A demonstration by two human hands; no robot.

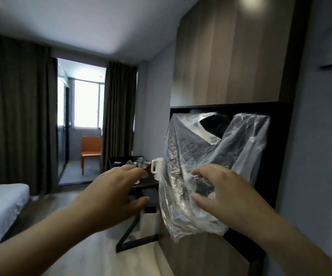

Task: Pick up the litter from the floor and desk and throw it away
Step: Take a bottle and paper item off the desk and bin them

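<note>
**Bag in your right hand, litter ahead of your left**

Your right hand (225, 193) pinches the clear plastic bag (199, 162) between thumb and fingers; the bag hangs upright, mouth at the top, in front of the dark shelf niche (280, 124). Your left hand (113, 193) is spread, fingers apart and empty, reaching forward. The litter (139, 170) lies on the dark table (147, 183) just beyond its fingertips, beside a white kettle (158, 170). The left hand is the nearer one for the pick.

One head-worn wide-angle view faces forward across the room, close over both outstretched forearms.
</note>
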